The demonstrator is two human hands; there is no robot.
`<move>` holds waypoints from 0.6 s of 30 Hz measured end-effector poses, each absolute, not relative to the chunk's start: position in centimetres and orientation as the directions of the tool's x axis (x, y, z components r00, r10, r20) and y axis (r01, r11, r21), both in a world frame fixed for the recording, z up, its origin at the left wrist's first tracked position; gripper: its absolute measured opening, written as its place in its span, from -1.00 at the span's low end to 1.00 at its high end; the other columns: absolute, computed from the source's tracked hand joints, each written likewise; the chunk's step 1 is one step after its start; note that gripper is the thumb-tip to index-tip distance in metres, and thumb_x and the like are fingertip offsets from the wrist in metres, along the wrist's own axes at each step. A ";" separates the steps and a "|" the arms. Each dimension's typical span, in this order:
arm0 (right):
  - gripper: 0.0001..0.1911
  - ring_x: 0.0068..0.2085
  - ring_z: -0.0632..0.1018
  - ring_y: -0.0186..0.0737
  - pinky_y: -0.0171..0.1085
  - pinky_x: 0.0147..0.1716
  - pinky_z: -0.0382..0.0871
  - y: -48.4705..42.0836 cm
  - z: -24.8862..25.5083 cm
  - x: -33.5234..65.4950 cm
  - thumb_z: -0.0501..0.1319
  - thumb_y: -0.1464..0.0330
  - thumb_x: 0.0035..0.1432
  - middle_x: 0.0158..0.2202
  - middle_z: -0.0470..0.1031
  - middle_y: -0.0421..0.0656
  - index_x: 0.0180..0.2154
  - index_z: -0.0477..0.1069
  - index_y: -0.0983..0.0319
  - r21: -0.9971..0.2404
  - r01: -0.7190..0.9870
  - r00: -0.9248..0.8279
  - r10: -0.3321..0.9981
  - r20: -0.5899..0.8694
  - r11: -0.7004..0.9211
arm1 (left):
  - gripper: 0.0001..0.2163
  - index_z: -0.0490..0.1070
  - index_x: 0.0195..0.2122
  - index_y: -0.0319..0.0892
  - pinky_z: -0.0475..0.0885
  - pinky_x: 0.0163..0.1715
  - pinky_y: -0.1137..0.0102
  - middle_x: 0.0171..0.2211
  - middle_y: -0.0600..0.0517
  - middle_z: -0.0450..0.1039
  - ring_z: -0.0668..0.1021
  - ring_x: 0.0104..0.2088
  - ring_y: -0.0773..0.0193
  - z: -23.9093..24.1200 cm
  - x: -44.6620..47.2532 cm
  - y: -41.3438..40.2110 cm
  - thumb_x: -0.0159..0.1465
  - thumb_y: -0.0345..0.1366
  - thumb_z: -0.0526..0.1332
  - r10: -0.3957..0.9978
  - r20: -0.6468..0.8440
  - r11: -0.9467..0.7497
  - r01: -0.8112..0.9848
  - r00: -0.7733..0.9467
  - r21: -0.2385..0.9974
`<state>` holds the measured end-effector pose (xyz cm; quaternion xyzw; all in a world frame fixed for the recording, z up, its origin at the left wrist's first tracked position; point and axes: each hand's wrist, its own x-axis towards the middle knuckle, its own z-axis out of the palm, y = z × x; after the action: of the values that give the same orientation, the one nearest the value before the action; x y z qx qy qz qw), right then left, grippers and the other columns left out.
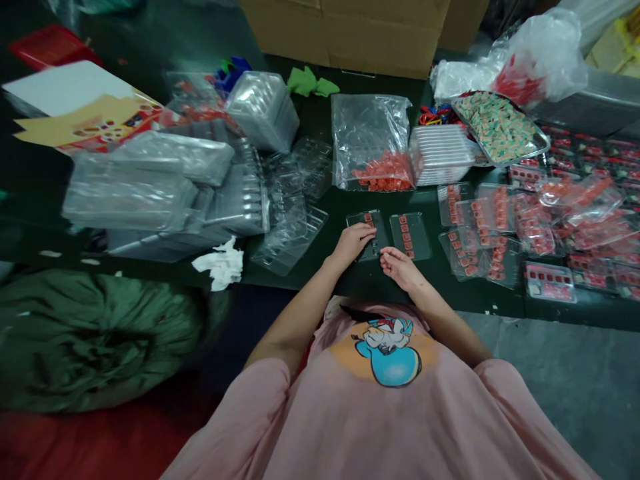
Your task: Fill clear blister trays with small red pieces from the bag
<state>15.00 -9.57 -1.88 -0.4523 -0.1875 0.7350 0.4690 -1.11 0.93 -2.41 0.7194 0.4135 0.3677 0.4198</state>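
My left hand (356, 241) lies over a clear plastic blister tray (381, 230), its fingers bent together on the tray's row of small slots. One red piece (369, 218) sits in the tray's top slot. Just right of the tray's lower edge is my right hand (399, 268), thumb and forefinger pinched together. Whatever either hand pinches is too small or hidden to name. Beside them lies a second blister tray (424, 243) with a column of red pieces (406, 237). Beyond the hands, a clear bag (370, 127) lies with many loose red pieces (385, 172) at its mouth.
Stacks of clear plastic shells (135, 190) crowd the left. Filled trays (470, 217) lie to the right, near piled packs (575, 220). A metal tray (500, 127) of small green-and-beige pieces leans on stacked shells (440, 155). A cardboard box (350, 33) stands at the back.
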 end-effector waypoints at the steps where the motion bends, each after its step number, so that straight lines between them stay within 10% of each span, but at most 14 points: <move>1: -0.57 -0.49 0.37 -0.46 -0.43 -0.52 0.17 -9.6 -2.0 15.0 0.46 0.14 -0.17 -0.48 0.40 -0.32 -0.28 0.41 0.17 -0.714 -0.504 -0.147 0.863 -0.484 -0.486 | -0.89 0.63 -0.32 -0.07 0.43 -0.01 0.22 -0.24 -0.04 0.58 0.58 -0.16 0.15 -2.2 -1.2 0.9 0.15 -0.32 0.31 0.910 0.175 -0.290 0.276 0.377 0.916; 11: -0.83 0.02 0.45 -0.13 -0.08 0.14 0.26 -6.3 1.6 15.4 0.24 0.28 0.19 -0.05 0.49 -0.12 -0.16 0.51 0.08 -0.965 0.211 0.004 0.987 0.162 0.158 | -0.64 0.57 -0.24 -0.21 0.44 -0.30 0.36 -0.34 -0.02 0.55 0.56 -0.36 0.27 0.1 -0.7 -1.5 -0.03 -0.13 0.46 0.941 -0.227 0.275 -0.180 0.249 0.944; 18: -0.89 -0.09 0.51 -0.14 -0.14 0.00 0.35 -5.7 1.8 15.3 0.23 0.28 0.22 -0.18 0.53 -0.12 -0.23 0.52 0.12 -0.895 0.349 -0.074 0.960 0.269 0.277 | -0.62 0.54 -0.35 -0.24 0.37 -0.43 0.44 -0.48 0.03 0.50 0.52 -0.46 0.34 0.5 -0.5 -2.5 -0.07 -0.07 0.48 0.911 -0.337 0.387 -0.210 0.236 0.898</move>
<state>15.30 -5.69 1.85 -0.5011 -0.6532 0.3321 0.4603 -0.46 -2.49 0.53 0.3764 0.4658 0.4062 0.6902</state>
